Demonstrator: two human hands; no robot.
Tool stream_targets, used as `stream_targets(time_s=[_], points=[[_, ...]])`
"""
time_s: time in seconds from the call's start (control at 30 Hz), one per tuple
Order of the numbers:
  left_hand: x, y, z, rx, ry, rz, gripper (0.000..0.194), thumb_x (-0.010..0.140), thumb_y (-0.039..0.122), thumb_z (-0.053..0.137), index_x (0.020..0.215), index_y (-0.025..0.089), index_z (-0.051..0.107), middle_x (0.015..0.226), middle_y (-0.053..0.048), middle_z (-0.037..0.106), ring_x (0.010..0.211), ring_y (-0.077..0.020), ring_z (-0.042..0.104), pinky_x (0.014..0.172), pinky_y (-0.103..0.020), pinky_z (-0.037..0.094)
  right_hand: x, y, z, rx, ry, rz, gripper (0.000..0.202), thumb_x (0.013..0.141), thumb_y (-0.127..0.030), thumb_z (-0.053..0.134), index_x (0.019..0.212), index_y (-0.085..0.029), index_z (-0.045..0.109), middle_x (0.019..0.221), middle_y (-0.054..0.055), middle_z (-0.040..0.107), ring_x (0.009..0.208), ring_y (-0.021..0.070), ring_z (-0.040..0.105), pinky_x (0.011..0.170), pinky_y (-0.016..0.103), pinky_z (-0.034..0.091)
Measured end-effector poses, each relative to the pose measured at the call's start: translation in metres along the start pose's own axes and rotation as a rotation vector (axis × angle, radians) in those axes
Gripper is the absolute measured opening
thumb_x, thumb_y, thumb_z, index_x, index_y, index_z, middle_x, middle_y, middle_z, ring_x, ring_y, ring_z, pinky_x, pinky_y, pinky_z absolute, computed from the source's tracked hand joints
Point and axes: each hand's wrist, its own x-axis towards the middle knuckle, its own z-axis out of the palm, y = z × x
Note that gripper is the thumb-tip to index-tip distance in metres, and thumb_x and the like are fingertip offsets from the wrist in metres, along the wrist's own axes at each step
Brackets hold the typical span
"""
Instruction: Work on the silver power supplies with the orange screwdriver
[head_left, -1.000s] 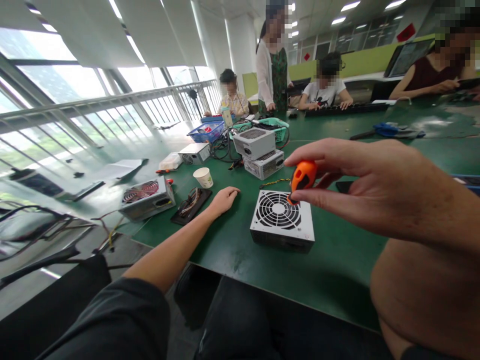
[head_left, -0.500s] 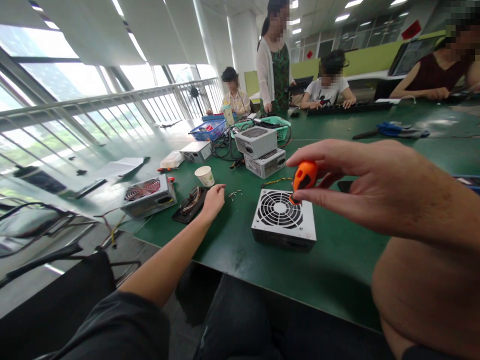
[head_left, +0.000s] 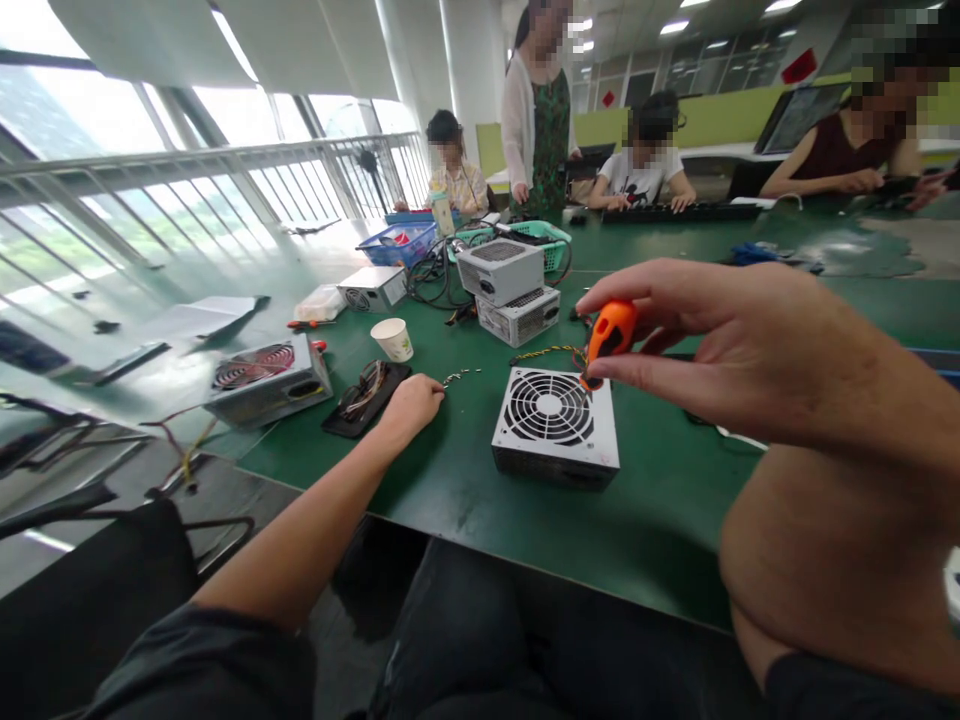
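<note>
My right hand [head_left: 757,350] grips an orange and black screwdriver [head_left: 613,325] by its handle, between thumb and fingers. The tool stands over the upper right corner of a power supply [head_left: 559,450] lying with its fan grille up. Whether its tip sits in a screw is hidden. To the left, my left hand [head_left: 412,405] rests low on the table, fingertips pinched at the near end of a row of small screws [head_left: 459,377]. What the pinch holds is too small to tell. Beside that hand lies a black tray [head_left: 337,420] with cables.
A paper cup [head_left: 393,340] stands beyond my left hand. Two stacked power supplies [head_left: 517,310] stand farther back, before a green basket [head_left: 555,255] and a blue basket [head_left: 409,245]. Another power supply [head_left: 277,390] lies at the left. Several people sit or stand across the table.
My left hand has moved from near the cup down to the screws, and its fingertips have reached them. The screwdriver stays over the same corner of the power supply. The whole view has shifted slightly.
</note>
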Motion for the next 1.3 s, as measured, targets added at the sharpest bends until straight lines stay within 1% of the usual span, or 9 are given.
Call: stream_targets(time_s=[0.17,0.33,0.4,0.47,0.6,0.77,0.97,1.17,1.3], points=[[-0.004,0.012,-0.008,0.003,0.01,0.001,0.024,0.088,0.016,0.059,0.091,0.015,0.083,0.098,-0.016,0.08,0.099,-0.0343,0.075,0.099,-0.044,0.057,0.0,0.002,-0.003,0.046,0.043,0.07,0.042,0.086,-0.036,0.079,0.126,-0.024,0.07,0.103,0.004,0.078,0.087,0.0224,0.076,0.08,0.036,0.06],[-0.004,0.046,-0.034,-0.046,0.104,0.068,0.028,0.097,0.026,0.056,0.109,0.016,0.079,0.108,-0.014,0.079,0.104,-0.0335,0.073,0.099,-0.045,0.056,0.009,0.006,0.01,0.035,0.012,0.07,0.046,0.087,-0.035,0.077,0.13,-0.023,0.069,0.105,0.004,0.079,0.085,0.0221,0.075,0.088,0.039,0.06],[0.008,0.07,-0.044,-0.127,0.122,0.182,0.025,0.098,0.03,0.059,0.111,0.022,0.078,0.112,-0.006,0.079,0.106,-0.0255,0.073,0.1,-0.036,0.054,0.015,0.007,0.019,0.065,0.002,0.062,0.043,0.087,-0.036,0.076,0.127,-0.023,0.071,0.105,0.004,0.079,0.087,0.0225,0.074,0.088,0.04,0.06],[0.023,0.094,-0.047,-0.403,0.178,0.409,0.021,0.094,0.029,0.065,0.106,0.019,0.079,0.104,-0.005,0.08,0.096,-0.0217,0.074,0.092,-0.031,0.055,0.02,0.007,0.03,0.123,0.005,0.057,0.041,0.086,-0.036,0.076,0.124,-0.022,0.071,0.106,0.005,0.078,0.087,0.0228,0.073,0.085,0.039,0.061],[0.045,0.122,-0.028,-0.748,0.214,0.699,0.02,0.093,0.025,0.067,0.105,0.015,0.078,0.101,-0.006,0.08,0.091,-0.0178,0.073,0.085,-0.027,0.055,0.028,0.005,0.051,0.267,0.019,0.081,0.038,0.085,-0.035,0.076,0.12,-0.022,0.071,0.107,0.006,0.076,0.086,0.0222,0.073,0.077,0.036,0.062],[0.039,0.113,-0.001,-0.789,0.334,0.761,0.02,0.098,0.023,0.06,0.102,0.014,0.078,0.103,-0.01,0.078,0.097,-0.018,0.072,0.089,-0.028,0.055,0.033,0.005,0.072,0.3,0.035,0.136,0.036,0.084,-0.037,0.077,0.118,-0.024,0.071,0.101,0.004,0.076,0.081,0.0211,0.073,0.076,0.036,0.062],[0.031,0.107,-0.012,-0.811,0.373,0.797,0.019,0.101,0.024,0.059,0.102,0.016,0.076,0.1,-0.008,0.077,0.092,-0.0155,0.071,0.085,-0.027,0.055,0.037,0.005,0.083,0.275,-0.015,0.152,0.034,0.084,-0.036,0.079,0.115,-0.025,0.072,0.097,0.004,0.076,0.078,0.022,0.073,0.073,0.036,0.061],[0.022,0.115,-0.017,-0.845,0.249,0.829,0.013,0.097,0.027,0.067,0.098,0.017,0.075,0.091,-0.004,0.075,0.081,-0.0133,0.069,0.075,-0.023,0.052,0.037,0.002,0.084,0.26,-0.048,0.168,0.035,0.083,-0.037,0.081,0.114,-0.025,0.071,0.101,0.004,0.076,0.081,0.0226,0.073,0.074,0.036,0.06],[0.018,0.117,-0.016,-0.864,0.18,0.806,0.01,0.094,0.024,0.068,0.091,0.017,0.075,0.083,-0.001,0.074,0.074,-0.0122,0.067,0.07,-0.022,0.05,0.038,0.004,0.085,0.246,-0.092,0.092,0.036,0.084,-0.04,0.079,0.115,-0.023,0.071,0.1,0.004,0.077,0.079,0.0204,0.072,0.072,0.033,0.058]])
